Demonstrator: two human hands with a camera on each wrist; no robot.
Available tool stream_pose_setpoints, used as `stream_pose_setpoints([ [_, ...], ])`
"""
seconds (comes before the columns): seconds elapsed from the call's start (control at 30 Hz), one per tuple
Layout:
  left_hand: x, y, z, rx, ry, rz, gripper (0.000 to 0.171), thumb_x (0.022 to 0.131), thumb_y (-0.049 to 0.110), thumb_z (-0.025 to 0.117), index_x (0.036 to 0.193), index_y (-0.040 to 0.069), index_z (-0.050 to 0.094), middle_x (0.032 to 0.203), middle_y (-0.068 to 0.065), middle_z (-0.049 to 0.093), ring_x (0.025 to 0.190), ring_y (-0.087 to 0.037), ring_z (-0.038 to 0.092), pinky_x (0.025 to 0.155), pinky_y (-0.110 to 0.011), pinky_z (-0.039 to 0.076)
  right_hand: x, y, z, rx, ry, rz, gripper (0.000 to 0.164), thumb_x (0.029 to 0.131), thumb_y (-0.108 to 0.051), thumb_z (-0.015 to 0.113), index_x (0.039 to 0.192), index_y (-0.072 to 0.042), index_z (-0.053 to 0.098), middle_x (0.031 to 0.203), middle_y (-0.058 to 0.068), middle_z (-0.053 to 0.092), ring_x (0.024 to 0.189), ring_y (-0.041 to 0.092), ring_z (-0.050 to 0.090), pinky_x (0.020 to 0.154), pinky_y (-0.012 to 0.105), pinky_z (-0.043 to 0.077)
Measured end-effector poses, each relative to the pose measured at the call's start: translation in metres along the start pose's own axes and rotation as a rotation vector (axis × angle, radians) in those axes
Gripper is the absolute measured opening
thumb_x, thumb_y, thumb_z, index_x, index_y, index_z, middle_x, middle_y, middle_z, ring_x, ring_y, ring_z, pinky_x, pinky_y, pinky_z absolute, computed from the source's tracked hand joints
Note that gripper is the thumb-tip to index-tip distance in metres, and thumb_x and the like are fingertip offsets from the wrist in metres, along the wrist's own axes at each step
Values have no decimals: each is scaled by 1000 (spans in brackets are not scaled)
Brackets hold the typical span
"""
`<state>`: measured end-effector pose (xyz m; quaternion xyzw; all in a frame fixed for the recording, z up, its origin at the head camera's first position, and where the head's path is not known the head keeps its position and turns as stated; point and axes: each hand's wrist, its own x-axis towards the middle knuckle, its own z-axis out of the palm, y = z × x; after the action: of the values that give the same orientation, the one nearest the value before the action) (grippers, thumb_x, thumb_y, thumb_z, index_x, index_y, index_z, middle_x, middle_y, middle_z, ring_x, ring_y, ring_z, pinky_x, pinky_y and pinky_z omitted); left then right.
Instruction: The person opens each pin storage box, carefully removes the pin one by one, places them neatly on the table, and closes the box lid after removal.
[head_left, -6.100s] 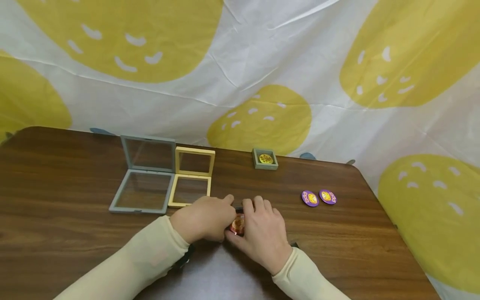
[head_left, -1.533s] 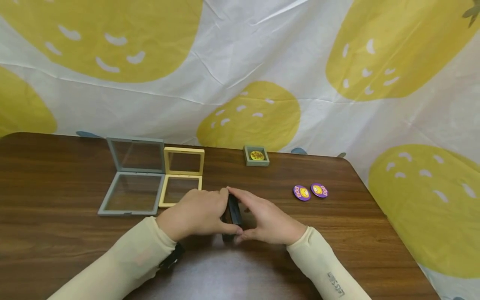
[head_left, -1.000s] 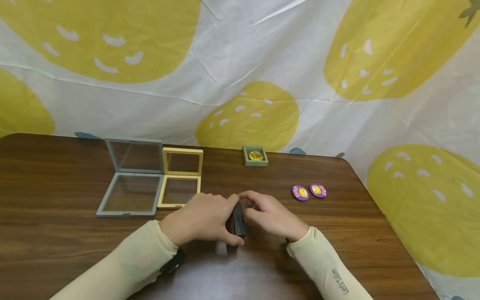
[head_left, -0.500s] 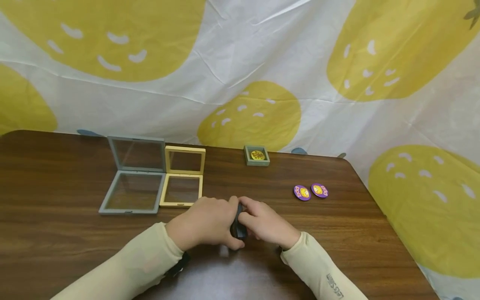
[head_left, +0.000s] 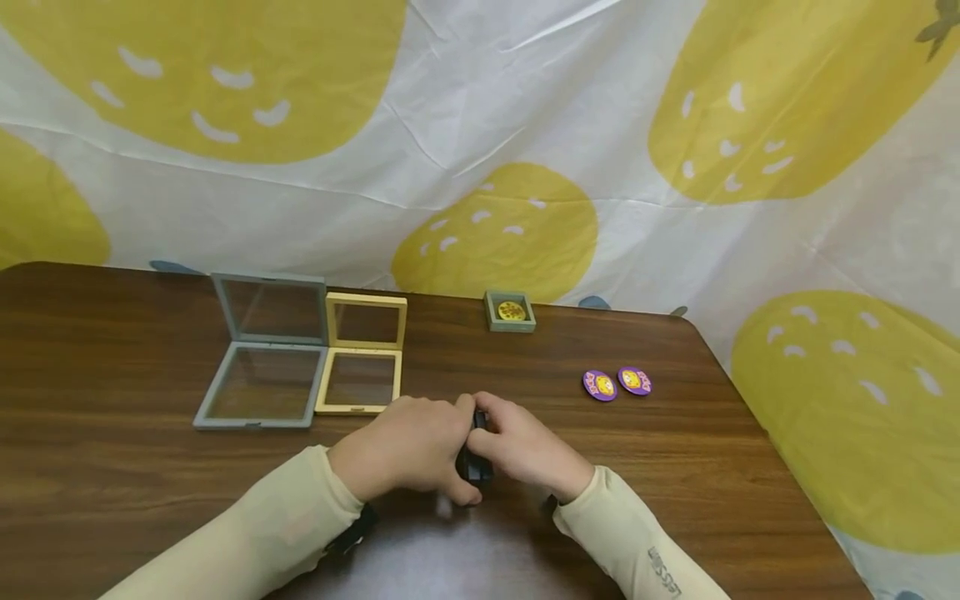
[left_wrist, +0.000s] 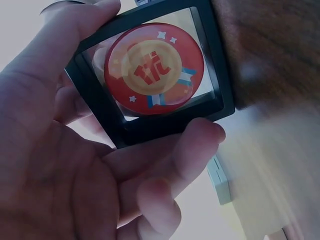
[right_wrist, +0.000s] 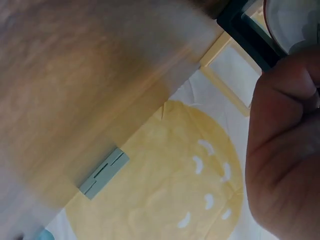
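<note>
A small black display frame (head_left: 477, 468) stands tilted up on edge between both hands, over the near middle of the table. In the left wrist view a red round badge (left_wrist: 154, 69) with stars and a yellow centre sits behind the frame's clear film. My left hand (head_left: 408, 446) grips the frame between thumb and fingers from the left. On the other side, my right hand (head_left: 531, 448) pinches its far right edge with curled fingers and thumb. The right wrist view shows only a corner of the frame (right_wrist: 250, 42) and the badge's pale back (right_wrist: 296, 20).
An opened grey-blue frame (head_left: 258, 424) stands on the left, beside an opened yellow frame (head_left: 356, 409). A small green frame (head_left: 512, 327) with a yellow badge (head_left: 512, 311) lies by the curtain. Two purple badges, one left (head_left: 600, 386), one right (head_left: 635, 381), lie rightward.
Six seconds ago the frame lay lower, its red badge facing up; now it is tipped on edge. The right hand, slightly off the frame a second ago, has closed in on it.
</note>
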<state>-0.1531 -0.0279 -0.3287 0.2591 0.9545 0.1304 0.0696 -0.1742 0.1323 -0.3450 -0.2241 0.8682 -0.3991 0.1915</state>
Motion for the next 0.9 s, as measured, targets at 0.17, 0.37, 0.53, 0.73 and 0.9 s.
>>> stream_pose_setpoints([
  [0.17, 0, -1, 1, -4, -4, -15, 71, 62, 52, 81, 106, 4, 51, 78, -3, 64, 64, -16, 59, 60, -35, 49, 1, 1, 1, -25, -6, -2, 25, 86, -12, 46, 109, -6, 55, 69, -1, 50, 50, 10, 42, 47, 25, 38],
  [0.37, -1, 0, 2, 0, -5, -14, 70, 61, 52, 81, 103, 5, 50, 76, -3, 63, 63, -15, 58, 59, -35, 48, 0, 3, 0, -14, -24, 27, 28, 88, -13, 41, 112, -7, 55, 58, -1, 46, 42, 9, 39, 43, 23, 36],
  [0.53, -1, 0, 2, 11, -31, -34, 70, 62, 53, 80, 102, 6, 49, 74, -1, 62, 61, -14, 55, 58, -34, 47, 0, 6, -3, -9, -71, 43, 26, 91, -17, 38, 109, -10, 55, 56, -1, 47, 42, 10, 41, 43, 23, 36],
  [0.73, -2, 0, 3, -11, -72, -48, 71, 64, 53, 78, 105, 5, 46, 72, 1, 60, 58, -13, 54, 59, -34, 47, -2, 9, -9, 2, -142, 66, 33, 91, -19, 38, 121, -14, 52, 58, 2, 50, 45, 12, 45, 44, 24, 37],
  [0.9, -3, -1, 3, -34, -120, -82, 73, 67, 55, 76, 109, 8, 39, 75, 0, 62, 59, -14, 55, 62, -34, 46, -1, 9, -14, -28, -151, 76, 43, 88, -19, 41, 130, -13, 48, 65, 4, 55, 47, 13, 47, 46, 25, 39],
])
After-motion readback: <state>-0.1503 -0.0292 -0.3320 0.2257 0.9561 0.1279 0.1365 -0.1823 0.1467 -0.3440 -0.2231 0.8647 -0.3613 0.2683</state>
